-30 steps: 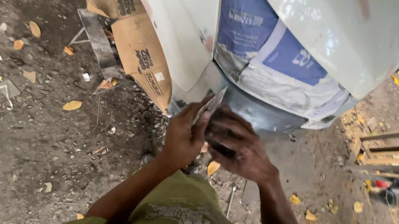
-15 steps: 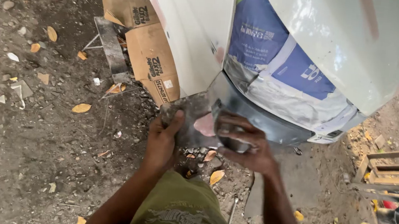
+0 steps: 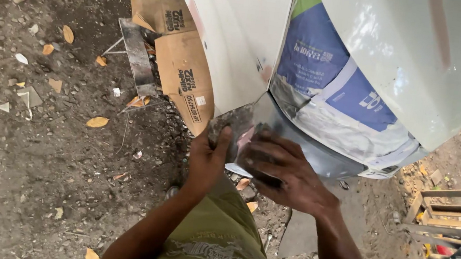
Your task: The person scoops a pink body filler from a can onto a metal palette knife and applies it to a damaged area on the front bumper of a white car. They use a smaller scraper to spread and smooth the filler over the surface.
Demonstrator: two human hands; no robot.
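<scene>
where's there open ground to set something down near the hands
Bare dirt lies left of the left hand, below the cardboard, strewn only with leaves. It is crowded at the panel, where both hands, the right hand too, grip a grey sheet. The pallet fills the right.

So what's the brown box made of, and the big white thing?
The brown box looks like cardboard: matte, creased, with torn edges. The big white panel seems painted metal, though that's a guess: smooth and slightly glossy. The sheet in both hands is grey; its material is unclear.
</scene>
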